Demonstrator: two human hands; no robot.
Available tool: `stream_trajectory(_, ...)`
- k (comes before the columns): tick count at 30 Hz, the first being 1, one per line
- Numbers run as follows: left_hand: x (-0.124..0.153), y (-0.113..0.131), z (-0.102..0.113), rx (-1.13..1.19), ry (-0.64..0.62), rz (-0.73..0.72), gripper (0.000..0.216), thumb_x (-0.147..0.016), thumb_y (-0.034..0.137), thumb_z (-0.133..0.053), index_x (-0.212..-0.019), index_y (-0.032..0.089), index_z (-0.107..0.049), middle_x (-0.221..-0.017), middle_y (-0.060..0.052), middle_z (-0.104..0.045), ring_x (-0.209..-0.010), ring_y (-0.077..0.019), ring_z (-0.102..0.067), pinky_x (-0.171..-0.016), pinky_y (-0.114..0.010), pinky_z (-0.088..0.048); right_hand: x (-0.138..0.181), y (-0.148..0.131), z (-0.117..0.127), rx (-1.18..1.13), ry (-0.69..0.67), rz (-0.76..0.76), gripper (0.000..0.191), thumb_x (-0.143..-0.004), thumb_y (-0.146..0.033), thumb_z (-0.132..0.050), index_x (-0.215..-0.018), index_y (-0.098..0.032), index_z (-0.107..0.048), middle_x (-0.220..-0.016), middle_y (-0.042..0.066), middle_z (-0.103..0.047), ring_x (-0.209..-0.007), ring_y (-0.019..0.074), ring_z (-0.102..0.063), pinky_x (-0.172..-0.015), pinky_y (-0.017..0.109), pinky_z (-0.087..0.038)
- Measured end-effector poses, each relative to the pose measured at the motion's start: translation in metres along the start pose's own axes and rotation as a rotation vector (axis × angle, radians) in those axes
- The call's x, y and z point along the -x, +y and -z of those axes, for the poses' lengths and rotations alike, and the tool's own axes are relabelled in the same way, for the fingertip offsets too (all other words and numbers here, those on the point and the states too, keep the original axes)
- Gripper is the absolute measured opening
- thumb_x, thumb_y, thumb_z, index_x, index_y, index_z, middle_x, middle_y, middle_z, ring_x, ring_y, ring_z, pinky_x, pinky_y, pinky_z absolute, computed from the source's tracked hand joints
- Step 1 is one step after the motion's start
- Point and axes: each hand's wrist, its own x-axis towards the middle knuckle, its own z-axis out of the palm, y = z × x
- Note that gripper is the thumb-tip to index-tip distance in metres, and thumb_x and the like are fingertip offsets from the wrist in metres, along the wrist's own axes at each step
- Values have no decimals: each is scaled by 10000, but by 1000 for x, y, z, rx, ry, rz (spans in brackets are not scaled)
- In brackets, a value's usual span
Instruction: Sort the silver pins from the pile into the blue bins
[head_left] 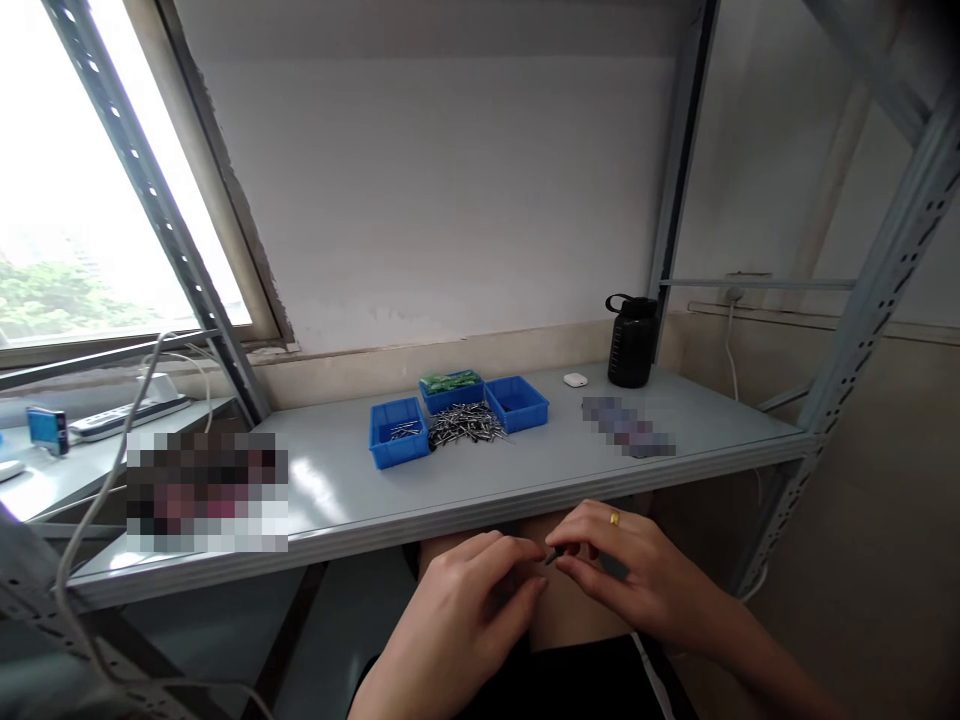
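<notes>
Over my lap, in front of the shelf edge, my right hand (626,560) pinches a small dark piece (555,553) between thumb and fingers. The piece is too small to name; its near end points toward my left hand (487,590). That hand is curled beside it, its index fingertip close to the piece and its thumb tip slightly apart, with nothing visible between them. Whether the left fingertip touches the piece I cannot tell. On the shelf beyond lies a heap of thin metal rivet-like pins (469,424), several with dark ends.
Around the heap stand a left blue bin (397,460) with some pins, a back bin holding green packets (450,382), and a right blue bin (529,410). Farther right are a white earphone case (575,380) and a black bottle (632,345). Two blurred patches cover other items.
</notes>
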Motion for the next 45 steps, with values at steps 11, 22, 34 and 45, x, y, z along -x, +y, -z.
stream_trajectory(11, 1, 1, 0, -34, -21, -20, 188, -926, 205, -527, -1035, 270, -666, -923, 6, -682, -828, -138, -628, -762, -215, -476, 0, -1, -1, 4, 1, 7, 129, -955, -249, -508, -1043, -223, -598, -958, 31, -666, -897, 154, -620, -791, 257, -486)
stream_trajectory(22, -2, 2, -3, -72, -71, -45, 189, -905, 194, -557, -1037, 262, -674, -902, 4, -670, -800, -140, -612, -756, -229, -469, 1, 1, -2, 7, 32, 19, 124, -941, -228, -521, -1042, -219, -591, -935, 31, -661, -865, 149, -617, -779, 253, -493)
stream_trajectory(34, -1, 1, -2, -92, -86, -34, 141, -896, 193, -567, -988, 239, -663, -903, 5, -677, -772, -135, -611, -745, -231, -466, 2, 0, -2, 28, 49, 33, 118, -937, -231, -525, -1037, -232, -589, -925, 15, -664, -855, 139, -626, -761, 242, -492)
stream_trajectory(45, -2, 1, -3, -69, -94, -30, 136, -898, 186, -568, -987, 245, -653, -905, 17, -665, -804, -132, -607, -735, -219, -449, 0, -3, -2, -4, 42, 28, 119, -942, -215, -516, -1038, -223, -587, -927, 15, -656, -864, 136, -614, -771, 240, -478)
